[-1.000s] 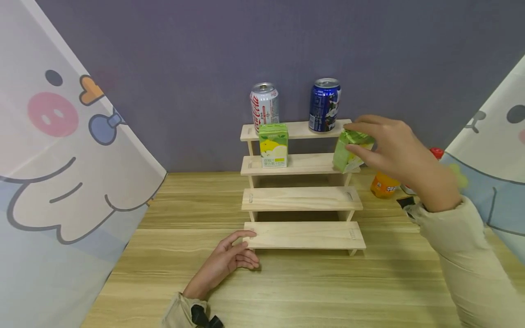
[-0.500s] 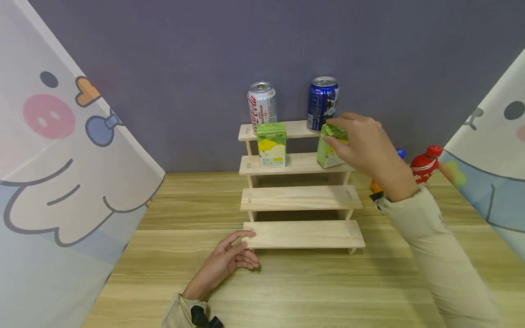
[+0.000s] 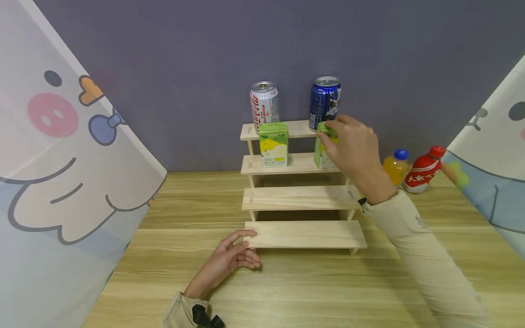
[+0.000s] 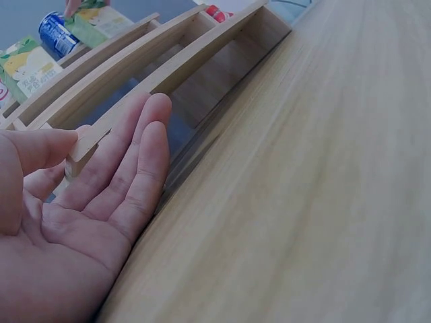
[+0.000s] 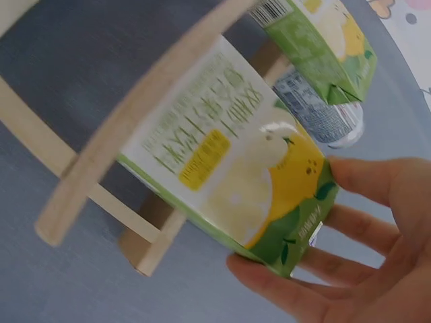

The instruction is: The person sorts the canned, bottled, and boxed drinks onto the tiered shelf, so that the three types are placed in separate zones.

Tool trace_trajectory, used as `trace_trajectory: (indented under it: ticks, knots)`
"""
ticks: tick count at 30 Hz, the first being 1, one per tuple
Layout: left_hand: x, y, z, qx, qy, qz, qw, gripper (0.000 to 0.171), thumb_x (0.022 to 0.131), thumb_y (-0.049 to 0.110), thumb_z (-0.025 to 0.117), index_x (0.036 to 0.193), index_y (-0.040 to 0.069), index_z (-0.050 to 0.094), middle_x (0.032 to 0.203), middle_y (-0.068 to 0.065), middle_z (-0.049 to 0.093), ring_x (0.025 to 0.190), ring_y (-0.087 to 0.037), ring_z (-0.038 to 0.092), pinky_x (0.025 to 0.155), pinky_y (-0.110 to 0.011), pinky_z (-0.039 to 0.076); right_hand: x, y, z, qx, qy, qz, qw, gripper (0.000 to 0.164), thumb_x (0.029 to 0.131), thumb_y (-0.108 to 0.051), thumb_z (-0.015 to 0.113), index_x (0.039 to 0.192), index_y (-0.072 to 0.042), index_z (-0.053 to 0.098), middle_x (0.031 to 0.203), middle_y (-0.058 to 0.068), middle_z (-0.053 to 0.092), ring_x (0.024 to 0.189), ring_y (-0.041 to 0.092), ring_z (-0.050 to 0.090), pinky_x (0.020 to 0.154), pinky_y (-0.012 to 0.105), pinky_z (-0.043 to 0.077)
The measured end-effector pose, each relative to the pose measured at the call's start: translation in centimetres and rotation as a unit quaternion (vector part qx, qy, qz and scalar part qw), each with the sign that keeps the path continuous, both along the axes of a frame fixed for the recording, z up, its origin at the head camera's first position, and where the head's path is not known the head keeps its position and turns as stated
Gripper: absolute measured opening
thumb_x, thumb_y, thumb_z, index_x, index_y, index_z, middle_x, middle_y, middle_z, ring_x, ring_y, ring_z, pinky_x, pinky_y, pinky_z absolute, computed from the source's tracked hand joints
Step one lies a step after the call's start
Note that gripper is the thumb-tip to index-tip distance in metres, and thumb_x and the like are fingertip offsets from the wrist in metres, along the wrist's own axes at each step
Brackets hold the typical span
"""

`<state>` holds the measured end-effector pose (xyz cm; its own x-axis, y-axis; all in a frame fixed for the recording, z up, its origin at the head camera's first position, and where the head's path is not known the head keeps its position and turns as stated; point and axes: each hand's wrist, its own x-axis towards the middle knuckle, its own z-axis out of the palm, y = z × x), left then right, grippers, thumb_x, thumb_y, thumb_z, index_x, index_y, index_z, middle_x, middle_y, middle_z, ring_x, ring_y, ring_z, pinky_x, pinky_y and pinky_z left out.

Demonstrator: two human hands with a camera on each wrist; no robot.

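Note:
A green-and-yellow juice box (image 3: 324, 159) stands upright at the right end of the third step of a wooden stepped shelf (image 3: 303, 234). My right hand (image 3: 356, 148) grips its top from above, thumb and fingers on opposite sides in the right wrist view. A matching juice box (image 3: 274, 146) stands at the left end of that step. Behind them, on the top step, are a white Coca-Cola can (image 3: 264, 105) and a blue can (image 3: 324, 102). My left hand (image 3: 225, 262) pinches the lowest step's left corner; in the left wrist view its remaining fingers extend below the board.
Right of the shelf, on the wooden table (image 3: 184, 205), are an orange drink bottle (image 3: 395, 168) with a blue cap and a red-labelled bottle (image 3: 424, 171). A grey panel (image 3: 197, 91) rises behind, with cartoon-printed cloths (image 3: 94, 177) at both sides.
My right hand has moved left with the juice box, which went from tilted over the shelf's right end to upright on the third step. My left hand has kept its place.

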<state>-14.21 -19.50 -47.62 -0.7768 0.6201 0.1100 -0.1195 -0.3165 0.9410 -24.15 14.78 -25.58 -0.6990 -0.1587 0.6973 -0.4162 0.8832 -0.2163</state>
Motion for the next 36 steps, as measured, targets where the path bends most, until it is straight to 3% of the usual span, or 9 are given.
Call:
trace_trajectory:
  ticks: [6, 12, 19, 26, 30, 36]
  knots:
    - [-0.1, 0.1, 0.1, -0.003, 0.001, -0.001, 1.0, 0.039, 0.11, 0.01, 0.033, 0.147, -0.001, 0.037, 0.101, -0.019, 0.073, 0.095, -0.031, 0.072, 0.085, -0.045, 0.059, -0.2, -0.3, -0.6, -0.022, 0.04, -0.015, 0.999, 0.032, 0.092, -0.023, 0.074, 0.108, 0.005, 0.074, 0.112, 0.027, 0.068, 0.096, 0.045, 0.067, 0.081, 0.057, 0.057]
    - [-0.4, 0.2, 0.4, -0.011, 0.003, 0.001, 0.9999, 0.039, 0.11, 0.011, 0.034, 0.147, 0.0, 0.037, 0.101, -0.019, 0.073, 0.095, -0.031, 0.072, 0.085, -0.045, 0.059, 0.0, 0.2, -0.5, -0.028, 0.034, -0.015, 0.999, 0.035, 0.092, -0.027, 0.074, 0.112, 0.001, 0.074, 0.12, 0.026, 0.066, 0.106, 0.046, 0.065, 0.088, 0.059, 0.054]
    - [0.3, -0.2, 0.4, -0.012, -0.011, -0.002, 0.9999, 0.039, 0.11, 0.011, 0.034, 0.147, 0.001, 0.037, 0.102, -0.019, 0.073, 0.096, -0.03, 0.072, 0.086, -0.045, 0.059, 0.7, 1.6, -0.8, -0.015, -0.021, 0.04, 0.999, 0.036, 0.093, -0.017, 0.073, 0.126, -0.003, 0.068, 0.135, 0.022, 0.06, 0.122, 0.045, 0.056, 0.099, 0.061, 0.047]
    - [0.2, -0.1, 0.2, -0.002, -0.004, -0.004, 1.0, 0.039, 0.11, 0.01, 0.033, 0.148, -0.001, 0.036, 0.103, -0.021, 0.072, 0.097, -0.032, 0.071, 0.086, -0.045, 0.059, 0.5, 3.0, -1.1, -0.014, -0.013, 0.085, 0.996, 0.039, 0.092, -0.007, 0.072, 0.13, -0.005, 0.066, 0.138, 0.018, 0.057, 0.125, 0.042, 0.053, 0.1, 0.06, 0.047]
    - [0.2, -0.2, 0.1, -0.015, -0.013, 0.0, 0.9998, 0.039, 0.11, 0.011, 0.033, 0.147, 0.0, 0.037, 0.103, -0.02, 0.072, 0.097, -0.031, 0.071, 0.087, -0.046, 0.058, 0.6, 3.2, -1.5, -0.011, -0.012, 0.078, 0.997, 0.042, 0.092, -0.008, 0.071, 0.133, -0.006, 0.063, 0.141, 0.016, 0.056, 0.125, 0.041, 0.054, 0.097, 0.06, 0.048]
    - [0.2, -0.1, 0.2, -0.019, -0.016, -0.002, 0.9997, 0.039, 0.11, 0.013, 0.033, 0.148, 0.0, 0.036, 0.103, -0.019, 0.072, 0.097, -0.03, 0.071, 0.087, -0.045, 0.058, 1.0, 4.1, -1.8, -0.015, -0.017, 0.033, 0.999, 0.048, 0.092, -0.01, 0.071, 0.138, -0.007, 0.059, 0.142, 0.015, 0.056, 0.125, 0.042, 0.054, 0.095, 0.062, 0.048]
